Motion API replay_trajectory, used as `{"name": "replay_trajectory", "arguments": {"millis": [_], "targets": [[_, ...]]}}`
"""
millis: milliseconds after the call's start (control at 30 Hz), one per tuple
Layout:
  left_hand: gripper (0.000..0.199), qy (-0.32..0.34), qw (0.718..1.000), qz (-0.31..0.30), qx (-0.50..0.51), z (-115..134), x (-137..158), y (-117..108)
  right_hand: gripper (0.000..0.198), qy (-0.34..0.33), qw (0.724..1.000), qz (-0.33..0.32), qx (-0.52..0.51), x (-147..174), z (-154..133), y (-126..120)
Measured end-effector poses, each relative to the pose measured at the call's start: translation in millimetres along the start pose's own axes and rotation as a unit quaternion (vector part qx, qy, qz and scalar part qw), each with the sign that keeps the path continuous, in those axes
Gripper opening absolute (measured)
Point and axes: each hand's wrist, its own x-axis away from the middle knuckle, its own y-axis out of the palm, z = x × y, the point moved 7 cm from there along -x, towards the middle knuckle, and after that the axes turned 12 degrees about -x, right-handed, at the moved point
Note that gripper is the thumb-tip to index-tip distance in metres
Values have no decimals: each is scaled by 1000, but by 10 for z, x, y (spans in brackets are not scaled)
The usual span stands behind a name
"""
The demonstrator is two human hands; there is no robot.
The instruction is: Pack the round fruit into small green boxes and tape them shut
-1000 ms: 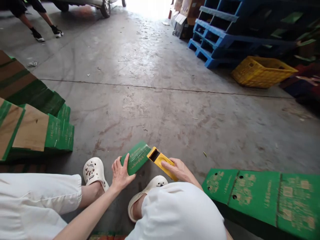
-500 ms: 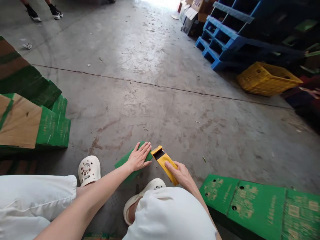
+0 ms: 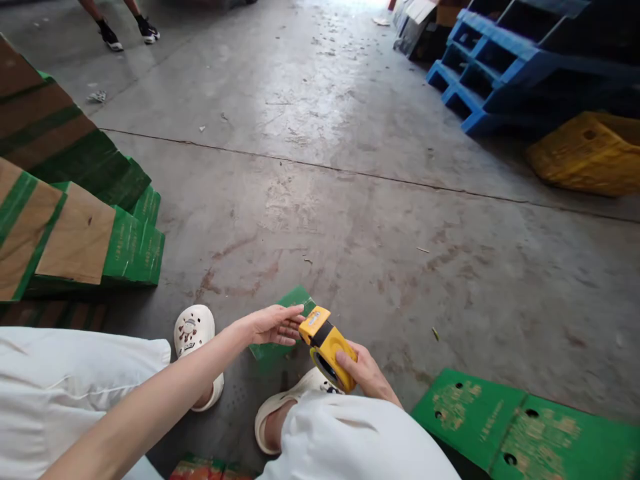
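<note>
My right hand (image 3: 369,368) is wrapped round a yellow tape dispenser (image 3: 333,350) with a dark band near its front end. The dispenser is tilted, and its round side opening shows a roll edge. Close by its front end is my left hand (image 3: 280,325), palm turned partly sideways, fingers extended and apart. Whether the fingertips touch the dispenser I cannot tell. Under and behind that hand lies a green, flat-topped piece (image 3: 267,352), partly hidden; its full shape is unclear. Both hands are low, above my white clogs (image 3: 195,328).
Green-and-brown cartons (image 3: 133,245) are stacked at the left. More green cartons (image 3: 475,407) stand at the lower right. Blue pallets (image 3: 480,117) and a yellow crate (image 3: 575,157) are at the back right. Another person's feet (image 3: 110,35) show at the upper left.
My left hand has lifted from lying flat on the green piece and turned sideways. The dispenser has rolled in my right hand, showing its round side. The view has shifted left.
</note>
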Motion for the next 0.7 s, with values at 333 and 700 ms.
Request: {"name": "replay_trajectory", "arguments": {"millis": [333,700], "targets": [[50,69,982,127,-122,50,21,-119,64,27,999,-20,25,53,200,185],[41,160,951,187,-185,59,-94,-379,53,17,996,3,93,-103,164,291]]}}
